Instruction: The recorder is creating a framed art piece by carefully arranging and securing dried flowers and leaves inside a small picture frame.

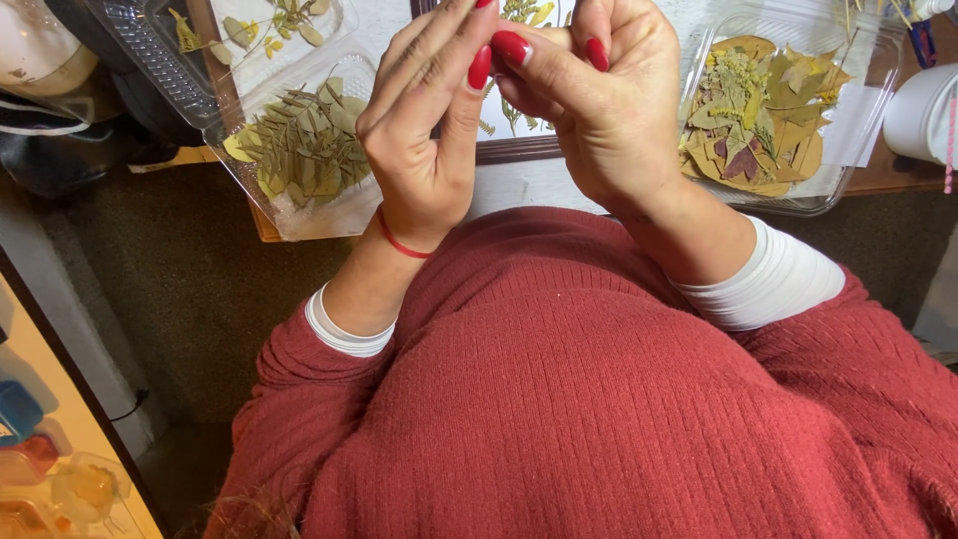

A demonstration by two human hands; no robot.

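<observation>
My desk (898, 170) runs across twelve o'clock. On it, at two o'clock, a clear plastic tray (813, 195) holds brown and yellow pressed leaves (753, 120); at ten o'clock a second clear tray (299, 215) holds green fern sprigs (304, 150). A dark picture frame (519, 150) lies between them. I judge this dried stuff light, brittle, best pinched gently by the stem. My left hand (424, 130) and right hand (599, 100) meet fingertip to fingertip above the frame; whether they pinch anything, I cannot tell.
</observation>
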